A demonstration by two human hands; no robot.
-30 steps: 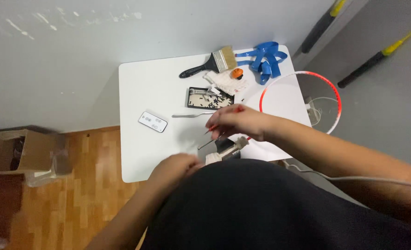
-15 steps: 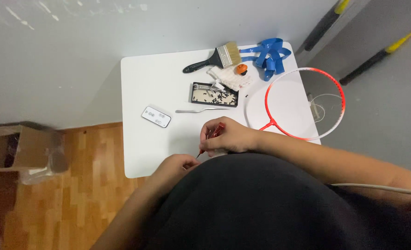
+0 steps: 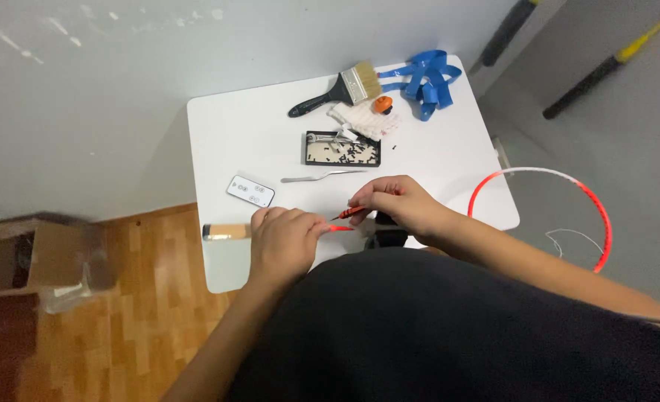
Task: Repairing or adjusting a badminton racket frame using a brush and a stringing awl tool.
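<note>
1. Grey wall and wooden plank floor frame a small white tabletop with rounded corners, smooth and matte.
2. At its near edge, the left hand is curled shut around a slim tool with a tan handle; the handle juts out to the left of the fist, and a thin red part shows at the fingertips.
3. The right hand sits just beside it, fingers pinched together on a small red-and-black piece that meets the red tip coming from the left hand. What exactly the piece is cannot be told.
4. Beyond the hands lie a thin metal pick, a small white remote, and a black rectangular tray full of tiny dark parts.
5. Farther back sit a bristle paintbrush with a black handle, a white cloth, a small orange cap and a blue strap.
6. A red-and-white racket hoop lies off the right edge.
</note>
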